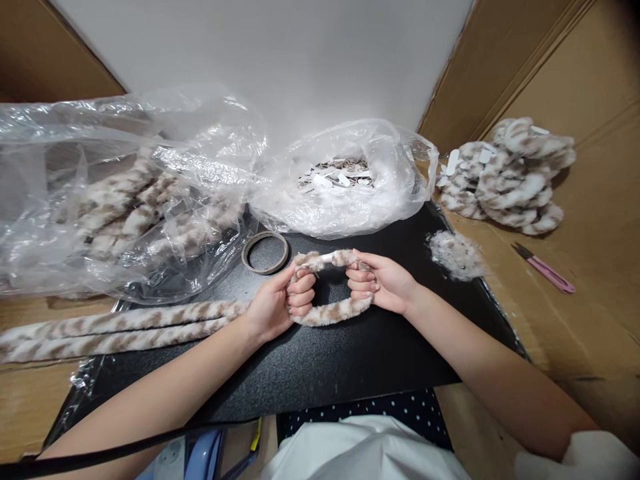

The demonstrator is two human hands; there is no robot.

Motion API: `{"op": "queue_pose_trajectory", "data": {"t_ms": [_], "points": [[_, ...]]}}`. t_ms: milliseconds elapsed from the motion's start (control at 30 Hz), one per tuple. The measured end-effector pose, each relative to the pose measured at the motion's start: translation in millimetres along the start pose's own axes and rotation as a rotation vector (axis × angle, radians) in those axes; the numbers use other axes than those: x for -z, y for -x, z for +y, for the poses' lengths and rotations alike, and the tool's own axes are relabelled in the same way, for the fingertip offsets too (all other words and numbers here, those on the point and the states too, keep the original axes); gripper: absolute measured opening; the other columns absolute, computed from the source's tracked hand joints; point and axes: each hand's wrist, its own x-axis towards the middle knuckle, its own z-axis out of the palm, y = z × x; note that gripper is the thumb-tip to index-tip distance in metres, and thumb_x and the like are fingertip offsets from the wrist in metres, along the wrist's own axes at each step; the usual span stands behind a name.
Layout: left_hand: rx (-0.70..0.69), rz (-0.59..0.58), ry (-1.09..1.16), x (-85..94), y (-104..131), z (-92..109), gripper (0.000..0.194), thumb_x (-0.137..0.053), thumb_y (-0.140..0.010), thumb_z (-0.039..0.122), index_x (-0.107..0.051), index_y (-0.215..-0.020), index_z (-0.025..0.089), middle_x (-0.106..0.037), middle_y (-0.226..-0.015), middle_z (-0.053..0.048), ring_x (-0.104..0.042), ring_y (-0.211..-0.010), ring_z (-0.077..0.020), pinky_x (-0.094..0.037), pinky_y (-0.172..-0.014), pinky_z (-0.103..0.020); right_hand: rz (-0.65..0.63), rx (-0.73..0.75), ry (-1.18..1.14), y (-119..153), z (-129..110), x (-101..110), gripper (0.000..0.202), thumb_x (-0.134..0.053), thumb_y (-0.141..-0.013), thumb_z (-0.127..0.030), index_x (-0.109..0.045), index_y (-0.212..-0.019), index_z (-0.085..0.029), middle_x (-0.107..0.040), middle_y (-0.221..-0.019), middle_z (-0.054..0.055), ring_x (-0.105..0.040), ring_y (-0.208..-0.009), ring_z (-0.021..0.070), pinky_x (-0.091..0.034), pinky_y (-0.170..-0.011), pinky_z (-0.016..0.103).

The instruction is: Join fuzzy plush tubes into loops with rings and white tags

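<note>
- A person's two hands, the left hand [275, 303] and the right hand [387, 280], grip opposite ends of a fluffy brown-and-white loop [333, 313], fingers curled through it, above a black counter [280, 380].
- A white patch shows on the loop's far side, between the hands.
- Two fluffy strips [125, 327] stretch leftward from beside the left hand.
- Beyond the hands sit a grey ring [273, 269] and a clear bag [320, 217] of white tags.
- At right, a pile of fluffy bands [520, 177] lies near loose fluff [455, 255] and pink-handled snips [550, 272].
</note>
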Motion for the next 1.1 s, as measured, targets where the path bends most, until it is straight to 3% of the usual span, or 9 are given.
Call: {"op": "queue_pose_trajectory", "data": {"t_ms": [133, 300, 367, 500, 600, 733, 933, 1100], "points": [[0.002, -0.031, -0.016, 1.8, -0.1, 1.3, 0.031, -0.049, -0.095, 0.033, -0.043, -0.07, 0.017, -0.012, -0.059, 0.009, -0.004, -0.047, -0.0068, -0.011, -0.039, -0.018, -0.036, 0.013, 0.026, 1.8, -0.3, 1.6, 0.049, -0.033, -0.102, -0.035, -0.044, -0.058, -0.017, -0.021, -0.046, -0.01, -0.013, -0.037, 0.0047, -0.027, -0.04, 0.016], [0.025, -0.137, -0.192, 2.4, 1.1, -2.8, 0.035, -0.063, -0.086, 0.043, -0.045, -0.07, 0.018, -0.016, -0.057, 0.01, -0.007, -0.045, -0.0055, -0.012, -0.04, -0.018, -0.274, -0.156, 0.256, 4.8, 6.7, 5.1, 0.049, -0.036, -0.096, -0.057, -0.057, -0.084, -0.016, -0.05, -0.05, -0.004, -0.042, -0.036, 0.0087, -0.041, -0.044, 0.022], [0.054, -0.168, -0.299, 1.7, 1.6, -6.2, 0.037, -0.065, -0.084, 0.047, -0.046, -0.072, 0.018, -0.019, -0.056, 0.01, -0.011, -0.044, -0.0049, -0.012, -0.04, -0.018, -0.31, -0.186, 0.297, 4.8, 10.6, 5.4, 0.047, -0.039, -0.095, -0.058, -0.057, -0.087, -0.015, -0.054, -0.051, -0.003, -0.046, -0.036, 0.0095, -0.041, -0.043, 0.022], [0.064, -0.165, -0.38, 2.1, 2.4, -10.1, 0.04, -0.067, -0.081, 0.049, -0.043, -0.072, 0.019, -0.022, -0.055, 0.01, -0.014, -0.044, -0.0048, -0.012, -0.041, -0.017, -0.27, -0.178, 0.28, 5.4, 12.6, 3.7, 0.036, -0.048, -0.096, -0.044, -0.051, -0.075, -0.015, -0.039, -0.044, -0.01, -0.026, -0.031, 0.0025, -0.03, -0.038, 0.015], [0.088, -0.2, -0.37, 4.3, 2.5, -9.7, 0.041, -0.065, -0.083, 0.049, -0.041, -0.07, 0.019, -0.021, -0.054, 0.01, -0.012, -0.044, -0.0051, -0.011, -0.04, -0.018, -0.344, -0.179, 0.253, 6.1, 10.3, 1.9, 0.037, -0.046, -0.098, -0.04, -0.046, -0.07, -0.016, -0.031, -0.045, -0.012, -0.016, -0.033, 0.0015, -0.023, -0.036, 0.013], [0.093, -0.239, -0.307, 4.4, 1.2, -10.6, 0.043, -0.063, -0.085, 0.047, -0.037, -0.065, 0.019, -0.02, -0.053, 0.009, -0.01, -0.044, -0.0057, -0.012, -0.04, -0.018, -0.415, -0.141, 0.173, 3.2, 11.3, 1.1, 0.038, -0.038, -0.101, -0.034, -0.044, -0.067, -0.016, -0.027, -0.047, -0.012, -0.013, -0.034, 0.0022, -0.023, -0.036, 0.013], [-0.062, -0.191, -0.235, -2.4, -3.6, -15.0, 0.037, -0.069, -0.081, 0.04, -0.044, -0.066, 0.017, -0.024, -0.055, 0.006, -0.025, -0.052, -0.0092, -0.037, -0.056, -0.02, -0.363, -0.054, 0.066, -6.1, 21.0, -0.3, 0.044, -0.03, -0.103, -0.029, -0.043, -0.063, -0.016, -0.022, -0.046, -0.011, -0.01, -0.035, 0.0026, -0.03, -0.039, 0.013], [-0.069, -0.136, -0.2, -2.8, -5.2, -14.8, 0.034, -0.064, -0.085, 0.037, -0.046, -0.065, 0.017, -0.029, -0.059, 0.004, -0.035, -0.058, -0.0113, -0.043, -0.067, -0.022, -0.337, -0.01, 0.002, -10.1, 25.8, -2.3, 0.047, -0.029, -0.102, -0.027, -0.041, -0.057, -0.017, -0.019, -0.045, -0.011, -0.008, -0.036, 0.0038, -0.031, -0.037, 0.012]]}}
